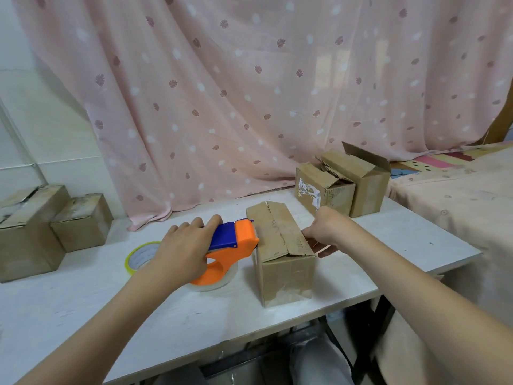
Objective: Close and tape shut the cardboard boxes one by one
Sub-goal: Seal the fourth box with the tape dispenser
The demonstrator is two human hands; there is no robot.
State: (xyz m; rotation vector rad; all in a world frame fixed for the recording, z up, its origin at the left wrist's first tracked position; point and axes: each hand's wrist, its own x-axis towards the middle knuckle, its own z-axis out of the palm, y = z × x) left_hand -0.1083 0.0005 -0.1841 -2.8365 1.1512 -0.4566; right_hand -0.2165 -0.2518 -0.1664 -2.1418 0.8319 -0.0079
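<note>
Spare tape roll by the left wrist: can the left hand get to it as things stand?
Probably not yet. The left hand grips the dispenser, so it is occupied. The roll lies flat beside that wrist with nothing on it; putting the dispenser down would free the way.

The box [280, 245] in the middle is matt brown cardboard, creased and scuffed, with a glossy clear film low on its near face. The tape dispenser [233, 243] is smooth orange and blue plastic, faintly shiny. The table [83, 315] looks matt white and marked. The curtain [249, 93] is thin pink printed cloth.
</note>
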